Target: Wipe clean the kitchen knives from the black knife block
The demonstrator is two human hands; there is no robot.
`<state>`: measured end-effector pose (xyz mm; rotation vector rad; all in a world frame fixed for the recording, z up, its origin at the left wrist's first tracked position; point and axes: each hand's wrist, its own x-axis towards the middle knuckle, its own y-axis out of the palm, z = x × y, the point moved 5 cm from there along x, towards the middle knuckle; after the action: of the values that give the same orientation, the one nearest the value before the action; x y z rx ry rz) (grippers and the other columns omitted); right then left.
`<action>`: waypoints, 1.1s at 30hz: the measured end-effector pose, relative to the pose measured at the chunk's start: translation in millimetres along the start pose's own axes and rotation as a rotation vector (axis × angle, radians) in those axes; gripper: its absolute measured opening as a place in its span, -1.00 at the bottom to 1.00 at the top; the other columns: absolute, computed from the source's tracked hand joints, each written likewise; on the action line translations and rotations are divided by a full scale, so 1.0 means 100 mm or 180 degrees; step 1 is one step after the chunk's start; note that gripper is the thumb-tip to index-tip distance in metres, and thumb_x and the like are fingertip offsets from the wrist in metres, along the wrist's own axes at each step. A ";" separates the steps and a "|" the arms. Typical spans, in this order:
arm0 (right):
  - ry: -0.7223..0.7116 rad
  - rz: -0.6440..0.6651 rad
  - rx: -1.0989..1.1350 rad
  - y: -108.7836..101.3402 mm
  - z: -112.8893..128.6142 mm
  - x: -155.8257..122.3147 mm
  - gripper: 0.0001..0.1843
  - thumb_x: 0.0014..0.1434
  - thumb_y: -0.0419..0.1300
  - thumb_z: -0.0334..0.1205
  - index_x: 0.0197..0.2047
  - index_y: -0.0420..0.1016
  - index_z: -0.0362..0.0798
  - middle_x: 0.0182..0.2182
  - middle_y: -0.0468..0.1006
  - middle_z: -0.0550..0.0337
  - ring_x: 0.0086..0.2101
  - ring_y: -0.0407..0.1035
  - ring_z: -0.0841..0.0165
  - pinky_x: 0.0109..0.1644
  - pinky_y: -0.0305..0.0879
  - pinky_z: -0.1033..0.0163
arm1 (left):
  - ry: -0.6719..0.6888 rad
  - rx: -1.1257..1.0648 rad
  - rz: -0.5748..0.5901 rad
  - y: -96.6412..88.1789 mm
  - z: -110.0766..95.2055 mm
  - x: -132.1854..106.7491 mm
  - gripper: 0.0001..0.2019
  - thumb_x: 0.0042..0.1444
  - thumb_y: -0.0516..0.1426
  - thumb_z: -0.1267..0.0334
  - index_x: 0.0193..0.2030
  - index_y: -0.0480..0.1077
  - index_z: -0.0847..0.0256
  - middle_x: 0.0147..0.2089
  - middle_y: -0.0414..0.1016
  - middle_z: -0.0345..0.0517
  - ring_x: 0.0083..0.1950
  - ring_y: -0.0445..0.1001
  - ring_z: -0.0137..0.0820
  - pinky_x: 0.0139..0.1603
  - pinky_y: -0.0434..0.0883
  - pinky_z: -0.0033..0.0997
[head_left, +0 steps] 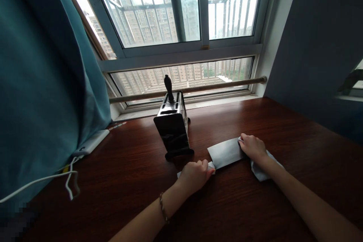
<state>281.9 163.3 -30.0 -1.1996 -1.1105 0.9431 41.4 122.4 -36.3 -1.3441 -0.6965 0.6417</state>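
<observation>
A broad-bladed kitchen knife [227,153] is held level just above or on the brown table. My left hand [195,175] is closed round its handle, and white material shows at both sides of the fist. My right hand [253,146] is at the far end of the blade, fingers closed on a white cloth [261,172] pressed against the metal. Most of that cloth hangs beneath the wrist. Behind the knife stands a dark knife block [173,132] with slots in its top. One dark-handled tool [168,87] sticks up from it.
The wooden table [136,196] reaches back to a barred window [159,11] with a rail [221,84] across it. On the left are a blue curtain [36,64], a white power strip [92,143] and its white cable [39,183]. A dark wall [314,45] bounds the right side.
</observation>
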 end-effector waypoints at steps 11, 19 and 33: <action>-0.1148 -0.0118 0.0643 -0.04 0.50 -0.29 -0.77 0.19 -0.09 -0.09 -0.36 0.29 0.00 -0.40 0.50 0.19 -0.35 0.40 0.33 -0.39 0.01 0.30 | 0.0034 -0.0015 -0.0004 -0.01 -0.01 0.00 -0.63 0.24 -0.19 0.02 -0.29 0.29 0.23 -0.40 0.44 -0.03 -0.45 0.47 -0.23 -0.54 0.34 -0.33; -0.0076 -0.0085 0.0006 -0.01 0.04 -0.03 -0.74 0.18 -0.12 -0.15 -0.30 0.33 -0.05 -0.37 0.51 0.03 -0.39 0.39 0.25 -0.44 -0.06 0.27 | 0.0052 0.0032 -0.0032 -0.03 -0.01 -0.01 -0.62 0.24 -0.19 0.03 -0.30 0.29 0.24 -0.41 0.44 -0.04 -0.44 0.47 -0.23 -0.54 0.34 -0.33; -0.0083 -0.0051 0.0244 0.04 0.02 -0.01 -0.73 0.19 -0.11 -0.10 -0.25 0.33 -0.03 -0.33 0.51 0.05 -0.37 0.39 0.26 -0.43 -0.03 0.28 | 0.0082 0.0037 0.0005 -0.02 -0.02 0.00 -0.62 0.25 -0.19 0.03 -0.29 0.29 0.25 -0.40 0.44 -0.04 -0.44 0.47 -0.27 -0.51 0.32 -0.37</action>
<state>279.2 162.9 -33.9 -1.1176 -1.0935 0.9829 43.0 121.2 -34.3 -1.3401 -0.6700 0.6277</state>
